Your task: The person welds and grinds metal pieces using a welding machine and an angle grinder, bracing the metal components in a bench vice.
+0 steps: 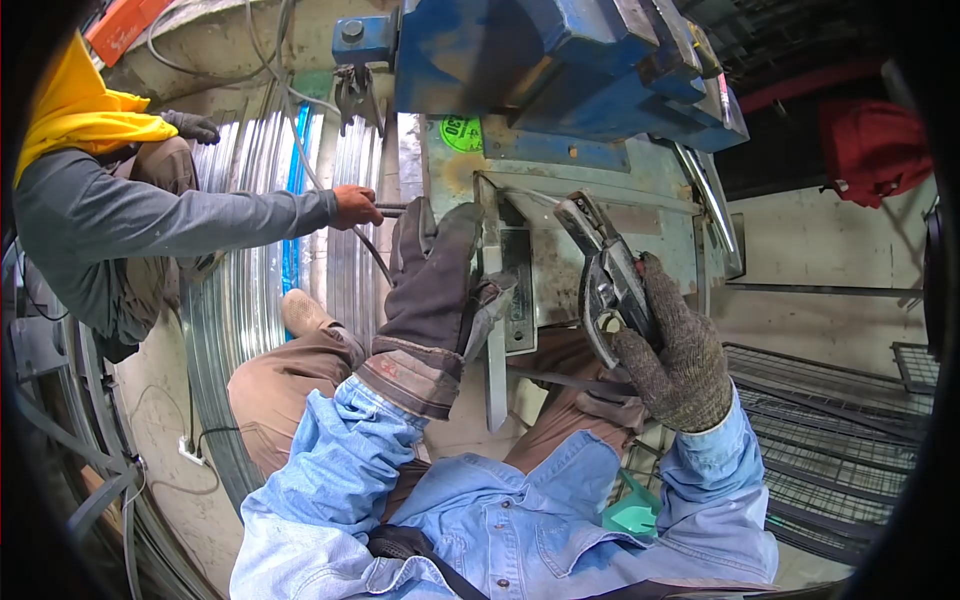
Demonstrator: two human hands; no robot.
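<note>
My left hand (432,290), in a dark work glove, is in the middle with its fingers stretched upward. Its thumb side lies against a flat metal bar (496,370), part of a metal frame at the bench edge. To the right, my right hand (680,355), in a grey knit glove, is closed around a pair of locking pliers (610,275). The pliers' jaws point up over the bench, near the frame's corner. A dark slotted metal plate (518,285) sits just right of the bar.
At left, a co-worker's hand (357,207) holds thin dark rods beside my left glove. Long metal profiles (215,260) lie on the floor. A blue machine (470,60) stands on the metal bench (630,240). Wire mesh panels (820,410) are at right; a cable (315,165) crosses the left side.
</note>
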